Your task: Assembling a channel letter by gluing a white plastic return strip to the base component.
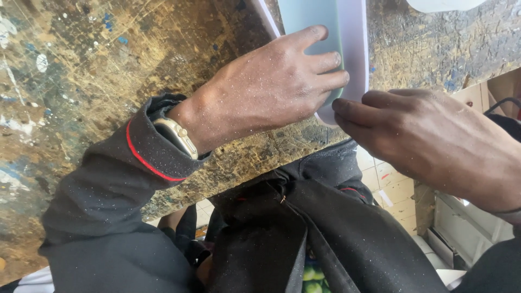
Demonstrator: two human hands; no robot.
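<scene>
My left hand (271, 81) lay flat and spread on the pale grey-green panel with a white rounded border (350, 49), fingers (325, 62) pressing its surface down, gripping nothing. The panel rested on the worn, paint-splashed wooden workbench (97, 65), its near rounded corner reaching the bench's edge, close to my body. My right hand (434, 141) came in from the side with its fingertips (344, 108) drawn narrow and touching that near corner; whether they pinched the edge or only pressed against it I could not tell. To do this well, I judged that the flat hand had to keep steady weight on the panel so it would not skate on the rough top, while the right fingertips worked lightly at the corner. A gold-coloured wristwatch (179, 135) and the black sleeve with red piping (135, 157) sat clear of the work. Fine dust speckled my skin and dark clothing (304, 239). Beyond the bench's edge a tiled floor (388, 182) showed below, so a slipping panel could have dropped there.
</scene>
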